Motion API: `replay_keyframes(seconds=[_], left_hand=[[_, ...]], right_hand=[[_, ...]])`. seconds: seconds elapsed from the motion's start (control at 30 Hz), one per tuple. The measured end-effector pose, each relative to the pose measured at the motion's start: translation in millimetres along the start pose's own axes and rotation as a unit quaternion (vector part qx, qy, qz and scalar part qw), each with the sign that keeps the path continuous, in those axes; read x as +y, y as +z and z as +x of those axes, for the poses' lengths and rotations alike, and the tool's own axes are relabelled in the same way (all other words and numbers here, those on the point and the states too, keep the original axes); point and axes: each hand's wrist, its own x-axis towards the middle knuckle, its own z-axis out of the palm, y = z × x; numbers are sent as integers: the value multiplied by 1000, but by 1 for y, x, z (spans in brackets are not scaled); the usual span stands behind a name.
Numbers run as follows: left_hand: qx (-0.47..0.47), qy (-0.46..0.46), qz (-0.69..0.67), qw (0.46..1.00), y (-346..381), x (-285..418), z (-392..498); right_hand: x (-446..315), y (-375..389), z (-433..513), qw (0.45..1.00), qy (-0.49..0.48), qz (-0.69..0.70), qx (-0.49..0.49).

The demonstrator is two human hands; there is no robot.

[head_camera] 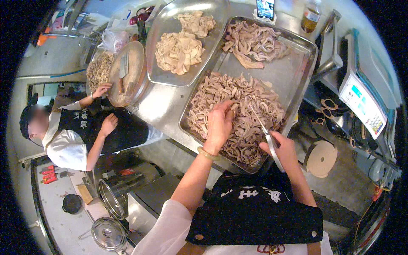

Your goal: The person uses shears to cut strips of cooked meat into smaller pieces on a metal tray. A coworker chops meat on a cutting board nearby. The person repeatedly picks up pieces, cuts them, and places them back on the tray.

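A large metal tray (291, 71) lies before me with a heap of sliced brownish meat strips (236, 86), perhaps offal, in its nearer half. Longer uncut pieces (255, 41) lie at its far end. My left hand (220, 122) rests on the heap, fingers bent, at a small strip; how firmly it is held cannot be told. My right hand (282, 148) grips white-handled scissors (271, 143), their blades pointing into the strips just right of my left hand.
Left of my tray are a second tray (153, 78) with pale folded pieces and a round chopping board (135, 57) bearing a cleaver (123, 68). A co-worker (105, 127) stands there. A phone (265, 9) and bottle (310, 16) stand beyond; a digital scale (363, 102) is at right.
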Motion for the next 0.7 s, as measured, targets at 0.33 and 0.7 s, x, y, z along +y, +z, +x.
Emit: replay_keyframes(seconds=[0.33,0.7], left_hand=[[-89,177,236,951,68,16,33],[-113,39,209,970,94,16,114]], right_hand=[[17,-30,-29,992,67,34,103],[25,-47,-23,984,47,66,161]])
